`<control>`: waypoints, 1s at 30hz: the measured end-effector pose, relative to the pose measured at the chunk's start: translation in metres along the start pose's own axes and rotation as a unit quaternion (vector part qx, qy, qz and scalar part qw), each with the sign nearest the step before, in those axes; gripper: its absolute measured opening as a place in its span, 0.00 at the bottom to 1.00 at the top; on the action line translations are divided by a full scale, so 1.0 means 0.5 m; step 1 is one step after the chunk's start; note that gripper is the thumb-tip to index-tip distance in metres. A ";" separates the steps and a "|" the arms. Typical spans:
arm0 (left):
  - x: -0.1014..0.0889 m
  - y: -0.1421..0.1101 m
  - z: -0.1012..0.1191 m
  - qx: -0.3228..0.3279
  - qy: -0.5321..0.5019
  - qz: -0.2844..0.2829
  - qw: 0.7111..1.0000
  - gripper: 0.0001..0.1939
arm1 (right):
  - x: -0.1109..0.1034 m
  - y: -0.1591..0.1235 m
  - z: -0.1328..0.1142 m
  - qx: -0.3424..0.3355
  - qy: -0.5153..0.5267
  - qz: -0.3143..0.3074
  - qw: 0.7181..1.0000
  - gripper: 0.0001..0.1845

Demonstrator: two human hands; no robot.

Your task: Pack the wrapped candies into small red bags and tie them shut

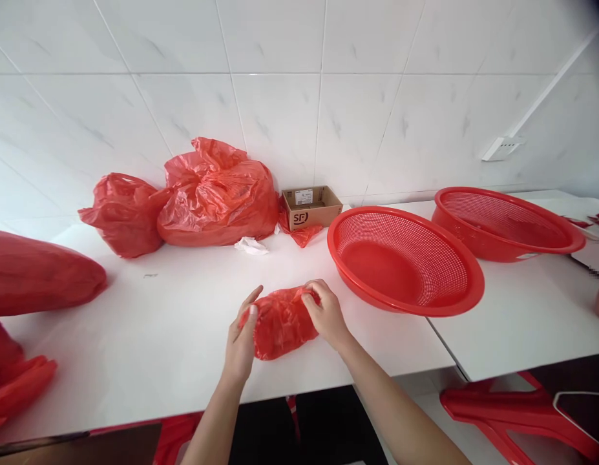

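A crumpled red plastic bag lies on the white table in front of me, its thin film wrinkled and bunched. My left hand grips its left end, thumb on top and the other fingers along the far side, the index finger sticking out. At the upper right edge of the bag, my right hand pinches the film between thumb and curled fingers. What is inside the bag, if anything, cannot be made out.
Right of my hands stands a red perforated basket, with another red basket behind it. Full red bags and a small cardboard box line the wall. A red sack lies left. Below is a red stool.
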State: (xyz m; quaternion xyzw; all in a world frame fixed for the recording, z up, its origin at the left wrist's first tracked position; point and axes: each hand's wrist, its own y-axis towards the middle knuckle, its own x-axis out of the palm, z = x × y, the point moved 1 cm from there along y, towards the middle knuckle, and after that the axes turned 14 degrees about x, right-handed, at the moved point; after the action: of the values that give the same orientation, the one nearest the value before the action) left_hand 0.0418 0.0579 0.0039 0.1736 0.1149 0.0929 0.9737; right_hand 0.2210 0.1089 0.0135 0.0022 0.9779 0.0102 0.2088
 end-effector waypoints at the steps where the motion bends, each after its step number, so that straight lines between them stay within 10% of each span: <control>1: -0.007 -0.005 0.019 -0.020 -0.065 0.019 0.998 0.21 | -0.010 -0.008 -0.020 0.008 0.063 -0.042 0.997 0.08; 5: -0.013 -0.012 0.073 -0.103 -0.379 0.095 0.915 0.19 | -0.030 -0.026 -0.085 0.095 0.398 -0.266 0.873 0.11; 9: -0.019 -0.002 0.075 -0.117 -0.451 0.149 0.872 0.17 | -0.024 -0.007 -0.084 0.167 0.510 -0.261 0.802 0.12; 17: -0.044 0.021 0.089 -0.086 -0.399 0.150 0.901 0.10 | -0.040 0.010 -0.115 0.142 0.428 -0.221 0.865 0.12; 22: -0.001 0.028 0.142 -0.114 -0.193 -0.047 0.973 0.11 | -0.034 -0.006 -0.214 -0.044 0.129 -0.166 0.977 0.04; 26: 0.020 0.029 0.148 -0.105 -0.155 -0.051 0.981 0.13 | -0.030 -0.019 -0.228 -0.064 0.033 -0.172 0.983 0.02; 30: 0.012 0.031 0.139 -0.089 -0.199 0.014 0.976 0.14 | -0.032 -0.039 -0.170 -0.034 0.112 -0.191 0.974 0.38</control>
State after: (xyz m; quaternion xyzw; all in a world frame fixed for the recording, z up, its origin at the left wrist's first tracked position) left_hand 0.0632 0.0515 0.0717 0.1030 -0.0928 0.0797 0.9871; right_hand 0.2010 0.0875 0.0971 -0.1933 0.9764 0.0035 0.0958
